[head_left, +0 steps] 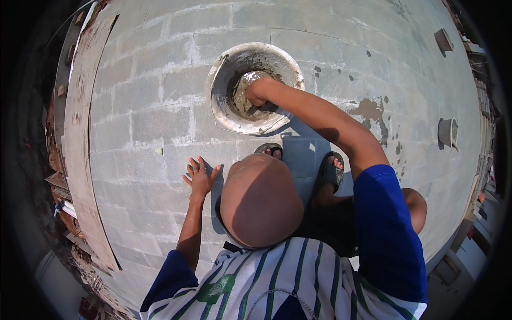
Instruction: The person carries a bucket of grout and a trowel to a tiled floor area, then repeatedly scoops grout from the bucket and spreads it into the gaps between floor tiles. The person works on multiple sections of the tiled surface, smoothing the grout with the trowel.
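Note:
A round, cement-smeared white bucket [223,109] sits on the grey tiled floor [133,186] in front of me, with wet grey mortar in it. My right hand [257,92] reaches down inside the bucket into the mortar, its fingers mostly hidden, so whether it grips anything is unclear. My left hand [198,176] rests on the floor to the lower left of the bucket, fingers spread, holding nothing. My bent knee [261,197] and sandaled feet [332,168] are just below the bucket.
A long weathered board [82,165] runs along the left edge, with debris beyond it. Two small pails [444,41] [448,133] stand at the right. Wet grey splatters [373,114] mark the floor right of the bucket. Assorted materials line the right edge.

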A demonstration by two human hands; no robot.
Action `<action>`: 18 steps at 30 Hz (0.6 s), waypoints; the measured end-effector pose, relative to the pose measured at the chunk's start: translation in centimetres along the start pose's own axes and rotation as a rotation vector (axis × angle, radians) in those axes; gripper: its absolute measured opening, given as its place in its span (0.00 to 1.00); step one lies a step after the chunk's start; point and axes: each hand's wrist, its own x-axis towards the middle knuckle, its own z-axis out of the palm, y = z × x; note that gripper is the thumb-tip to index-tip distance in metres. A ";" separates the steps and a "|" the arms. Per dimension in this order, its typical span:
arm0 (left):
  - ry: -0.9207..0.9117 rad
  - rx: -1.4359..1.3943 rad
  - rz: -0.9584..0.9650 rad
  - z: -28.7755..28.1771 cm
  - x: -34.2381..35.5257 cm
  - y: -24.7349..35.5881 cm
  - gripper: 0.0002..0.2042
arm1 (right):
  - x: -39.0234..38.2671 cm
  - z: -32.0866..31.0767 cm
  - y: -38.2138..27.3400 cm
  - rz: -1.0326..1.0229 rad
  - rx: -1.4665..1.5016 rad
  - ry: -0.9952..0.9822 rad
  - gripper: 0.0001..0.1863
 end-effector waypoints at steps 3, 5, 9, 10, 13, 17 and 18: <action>-0.053 -0.020 -0.039 -0.9 0.4 0.7 0.48 | 1.1 -2.6 0.4 0.013 0.027 -0.313 0.15; -0.093 -0.037 -0.028 -1.7 0.5 1.9 0.48 | 0.9 -3.2 2.3 -0.055 0.072 -0.335 0.22; -0.133 -0.011 -0.064 -2.1 0.2 1.1 0.49 | -0.5 -5.1 2.0 -0.055 0.149 -0.308 0.27; -0.139 -0.016 -0.076 -2.0 0.2 1.0 0.49 | -1.1 -5.5 2.0 -0.064 0.182 -0.321 0.30; -0.159 -0.012 -0.097 -2.1 0.2 0.9 0.50 | -3.2 -5.8 2.6 -0.110 0.565 -0.388 0.27; -0.153 0.042 -0.070 -1.7 0.4 1.7 0.51 | -3.9 -4.2 5.7 -0.110 0.750 -0.301 0.26; -0.158 0.049 -0.081 -1.6 0.4 1.6 0.51 | -4.5 -4.3 5.8 -0.113 0.734 -0.222 0.25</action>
